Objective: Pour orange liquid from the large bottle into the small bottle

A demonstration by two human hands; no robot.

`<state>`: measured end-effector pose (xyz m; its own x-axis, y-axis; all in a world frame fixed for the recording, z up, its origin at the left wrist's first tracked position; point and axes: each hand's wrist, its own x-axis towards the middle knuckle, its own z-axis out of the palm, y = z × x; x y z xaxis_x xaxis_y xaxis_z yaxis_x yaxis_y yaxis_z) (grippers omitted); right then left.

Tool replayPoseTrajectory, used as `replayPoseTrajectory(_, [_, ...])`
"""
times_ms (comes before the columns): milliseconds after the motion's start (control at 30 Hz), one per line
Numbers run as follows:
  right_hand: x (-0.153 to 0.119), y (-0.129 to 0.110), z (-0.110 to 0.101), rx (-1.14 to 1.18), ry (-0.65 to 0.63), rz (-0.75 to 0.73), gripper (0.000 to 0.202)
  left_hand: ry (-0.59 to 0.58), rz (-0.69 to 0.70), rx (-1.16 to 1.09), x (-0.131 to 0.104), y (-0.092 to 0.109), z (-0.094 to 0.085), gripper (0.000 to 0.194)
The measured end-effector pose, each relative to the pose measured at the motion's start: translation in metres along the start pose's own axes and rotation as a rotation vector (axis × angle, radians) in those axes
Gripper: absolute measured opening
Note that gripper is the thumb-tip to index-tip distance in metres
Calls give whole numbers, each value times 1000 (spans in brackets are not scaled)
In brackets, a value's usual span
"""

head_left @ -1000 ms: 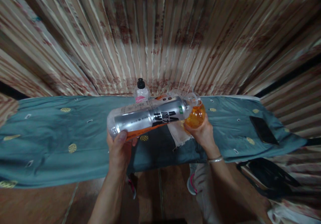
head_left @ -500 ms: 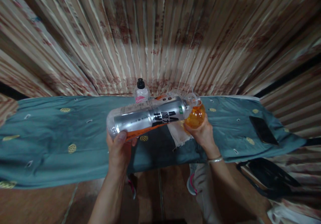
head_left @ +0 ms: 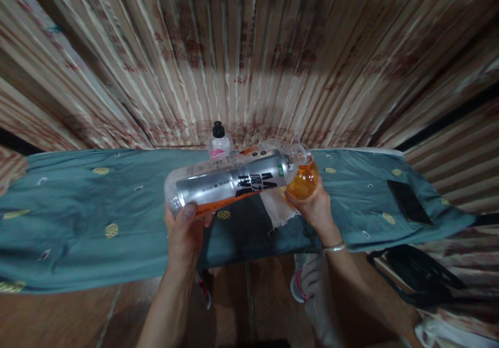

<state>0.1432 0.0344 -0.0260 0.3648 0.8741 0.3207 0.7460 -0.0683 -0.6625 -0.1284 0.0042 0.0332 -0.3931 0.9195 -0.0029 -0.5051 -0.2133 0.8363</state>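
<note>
Honestly, since half a second ago next to nothing has moved: our whole view slid a hair, with our left hand (head_left: 187, 228) and the big bottle (head_left: 230, 176) a touch further left in it, and the phone (head_left: 409, 202) over to the right of our hands drifted too, so probably just our head. The bottle lies nearly sideways in front of us, long axis running from left hand to right hand (head_left: 312, 202). Left hand's wrapped round the bottom end, thumb on the near side; that's the nearer hand to the base. The neck end points right, at the amber jar (head_left: 303, 183) our right hand is gripping. Neck and jar overlap from up here, so we can't tell if they're touching. Between the hands, a pale cloth (head_left: 277, 208) sits lower down on the bench (head_left: 78, 213). Past the bottle there's a black-capped small bottle (head_left: 220, 144) standing upright.
</note>
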Motion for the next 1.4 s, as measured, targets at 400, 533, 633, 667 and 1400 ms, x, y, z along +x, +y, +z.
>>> replayPoseTrajectory(400, [0,1,-1,3,-21,29,91,7,18,24,0,0,-1,56])
replayPoseTrajectory(533, [0,-1,-2,11,-25,28,90,20,4,19,1,0,-1,54])
replayPoseTrajectory(633, [0,-1,-2,20,-21,9,89,19,-4,19,0,1,0,53])
replayPoseTrajectory(667, [0,-1,-2,19,-17,2,88,17,-6,14,0,1,0,53])
replayPoseTrajectory(1400, [0,2,0,10,2,3,90,-7,47,6,3,-1,-1,56])
